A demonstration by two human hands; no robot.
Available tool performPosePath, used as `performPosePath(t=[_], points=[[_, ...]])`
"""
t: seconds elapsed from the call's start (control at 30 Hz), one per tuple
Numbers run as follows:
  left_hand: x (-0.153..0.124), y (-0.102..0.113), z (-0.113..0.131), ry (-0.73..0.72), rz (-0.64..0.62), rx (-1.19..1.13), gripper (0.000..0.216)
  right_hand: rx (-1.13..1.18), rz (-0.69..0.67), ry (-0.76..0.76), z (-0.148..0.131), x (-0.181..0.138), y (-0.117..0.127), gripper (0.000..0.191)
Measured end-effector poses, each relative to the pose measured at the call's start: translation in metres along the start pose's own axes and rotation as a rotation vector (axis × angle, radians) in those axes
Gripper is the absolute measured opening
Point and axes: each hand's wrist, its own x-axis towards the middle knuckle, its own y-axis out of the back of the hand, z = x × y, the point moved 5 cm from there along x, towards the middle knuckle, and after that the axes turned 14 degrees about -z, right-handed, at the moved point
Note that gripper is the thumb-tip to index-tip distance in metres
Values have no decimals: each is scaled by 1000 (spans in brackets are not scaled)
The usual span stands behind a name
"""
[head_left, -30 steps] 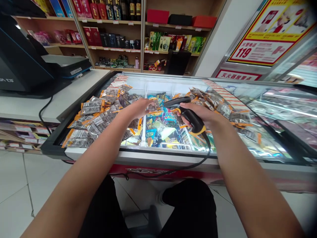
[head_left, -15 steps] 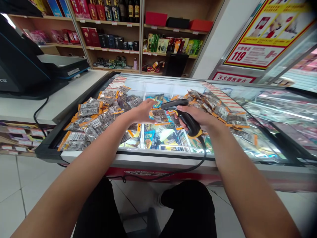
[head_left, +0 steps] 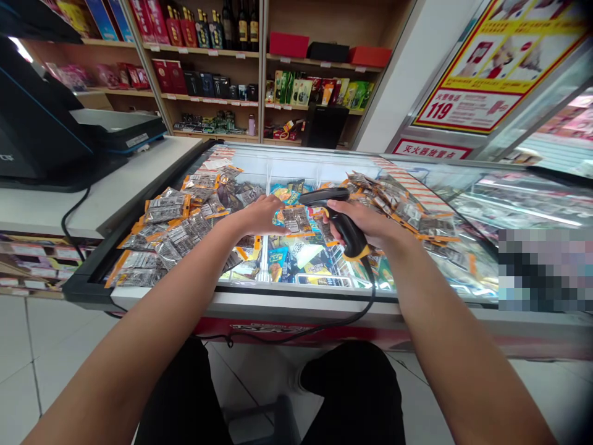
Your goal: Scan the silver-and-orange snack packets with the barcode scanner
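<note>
My right hand (head_left: 370, 224) grips the handle of a black and orange barcode scanner (head_left: 340, 219), whose head points left over the glass lid of a chest freezer (head_left: 296, 300). My left hand (head_left: 257, 215) holds a small silver and orange snack packet (head_left: 295, 220) flat on the glass just under the scanner's head. A heap of the same packets (head_left: 171, 228) lies on the lid to the left, and another heap (head_left: 398, 207) lies to the right.
A black cash register (head_left: 41, 130) stands on the white counter at left. The scanner's cable (head_left: 324, 321) hangs over the freezer's front edge. Shelves of bottles and boxes (head_left: 241, 62) fill the back wall. A red and yellow poster (head_left: 486, 68) hangs at right.
My left hand has drawn one packet out of the left heap and slid it to the right, under the scanner's head. The right hand with the scanner has barely shifted.
</note>
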Motion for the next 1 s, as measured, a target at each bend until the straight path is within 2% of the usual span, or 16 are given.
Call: performPosePath(t=[0.2, 0.3, 0.37, 0.43, 0.53, 0.63, 0.73, 0.83, 1.0], points=[[-1, 5, 14, -66, 41, 6, 59, 156, -89, 95, -5, 8, -30, 52], [-14, 20, 7, 4, 81, 5, 46, 157, -145, 102, -4, 12, -41, 50], [-26, 29, -7, 114, 43, -27, 41, 78, -97, 91, -2, 12, -36, 51], [-39, 34, -21, 223, -40, -85, 47, -68, 32, 83, -2, 9, -22, 51], [-54, 37, -27, 225, -204, -145, 56, -216, 208, 83, -6, 4, -4, 45], [-60, 37, -24, 200, -295, -160, 62, -217, 288, 79, -5, 5, 7, 42], [-60, 35, -27, 255, -294, -173, 64, -332, 351, 38, 2, 10, 18, 45], [-57, 30, -33, 309, -250, -172, 56, -404, 402, 32, 10, 13, 31, 46], [-47, 25, -33, 272, -209, -119, 47, -371, 419, 85, 11, 10, 34, 44]])
